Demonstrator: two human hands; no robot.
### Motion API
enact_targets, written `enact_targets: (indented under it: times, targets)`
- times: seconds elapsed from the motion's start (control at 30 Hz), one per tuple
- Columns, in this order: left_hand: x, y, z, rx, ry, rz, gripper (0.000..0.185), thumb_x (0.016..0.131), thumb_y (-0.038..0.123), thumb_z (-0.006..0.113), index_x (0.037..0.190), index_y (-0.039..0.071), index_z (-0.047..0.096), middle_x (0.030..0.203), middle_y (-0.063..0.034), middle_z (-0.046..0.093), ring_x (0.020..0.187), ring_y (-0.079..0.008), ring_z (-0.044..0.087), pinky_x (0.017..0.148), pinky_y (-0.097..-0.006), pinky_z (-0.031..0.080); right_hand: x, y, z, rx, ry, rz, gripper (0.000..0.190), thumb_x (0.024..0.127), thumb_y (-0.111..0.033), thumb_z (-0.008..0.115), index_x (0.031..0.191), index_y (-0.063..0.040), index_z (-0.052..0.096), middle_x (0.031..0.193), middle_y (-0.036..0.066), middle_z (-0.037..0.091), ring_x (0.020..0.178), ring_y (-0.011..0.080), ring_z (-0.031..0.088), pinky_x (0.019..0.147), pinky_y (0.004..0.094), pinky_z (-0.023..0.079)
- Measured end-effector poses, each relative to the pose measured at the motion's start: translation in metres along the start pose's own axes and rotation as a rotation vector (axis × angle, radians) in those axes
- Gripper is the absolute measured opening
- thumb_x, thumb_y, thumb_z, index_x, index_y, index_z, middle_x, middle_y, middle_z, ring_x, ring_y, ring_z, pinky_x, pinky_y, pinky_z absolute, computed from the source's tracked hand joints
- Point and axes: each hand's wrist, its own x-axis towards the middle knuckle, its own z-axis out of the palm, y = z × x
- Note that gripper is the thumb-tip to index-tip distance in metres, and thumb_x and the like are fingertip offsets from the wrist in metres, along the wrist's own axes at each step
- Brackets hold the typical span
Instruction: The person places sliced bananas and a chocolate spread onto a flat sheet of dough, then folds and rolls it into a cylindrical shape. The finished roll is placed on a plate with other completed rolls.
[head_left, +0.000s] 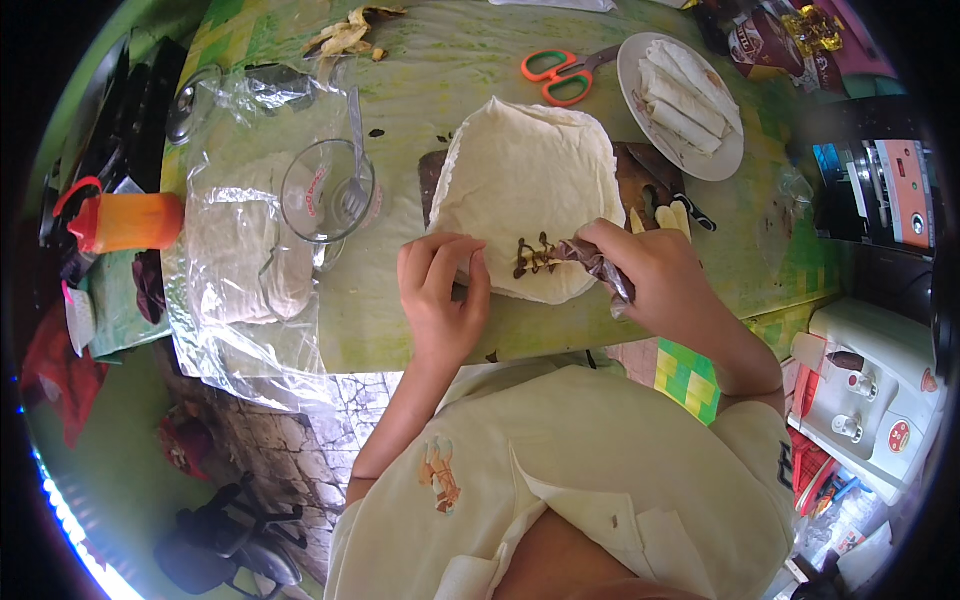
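A pale, thin sheet of wrapper dough (529, 176) lies over a dark wooden board (433, 174). Near its lower edge are squiggled lines of chocolate-brown filling (534, 256). My right hand (649, 274) grips a crumpled plastic piping bag with brown filling (596, 264), its tip at the right end of the lines. At the sheet's lower left edge is my left hand (446, 281), thumb and forefinger pinched together at the rim; whether dough is between them is hidden. Pieces of peeled banana (673, 217) and a knife with a black handle (696, 212) lie on the board, right of the sheet.
A white plate (712, 169) of rolled wrappers stands at upper right, beside orange-handled scissors (559, 76). Left are a glass bowl (300, 214) with a fork (355, 150), more wrappers in clear plastic (240, 262) and an orange bottle (139, 221). A banana peel (349, 34) lies behind.
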Motion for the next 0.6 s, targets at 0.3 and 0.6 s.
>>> enact_targets:
  times: [0.3,0.6]
  targets:
    - [0.001,0.002,-0.001,-0.013,-0.012,-0.023,0.018,0.077,-0.004,0.07,0.092,0.005,0.07,0.095,-0.0087,0.066,0.089,-0.0283,0.058,0.078,-0.0384,0.046,0.017,0.0,0.019,0.053,0.024,-0.022,0.042,0.071,0.002,0.072,0.11,-0.01,0.063,0.077,0.014,0.066,0.068,0.0345,0.066,0.056,0.0401,0.048]
    - [0.0,-0.001,0.0,-0.006,-0.003,-0.002,0.018,0.077,-0.004,0.07,0.092,0.005,0.07,0.095,-0.0084,0.066,0.089,-0.0281,0.058,0.078,-0.0378,0.046,0.004,0.006,0.006,0.06,0.052,0.096,0.042,0.069,0.005,0.07,0.108,-0.009,0.065,0.077,0.014,0.064,0.067,0.033,0.065,0.059,0.0375,0.047]
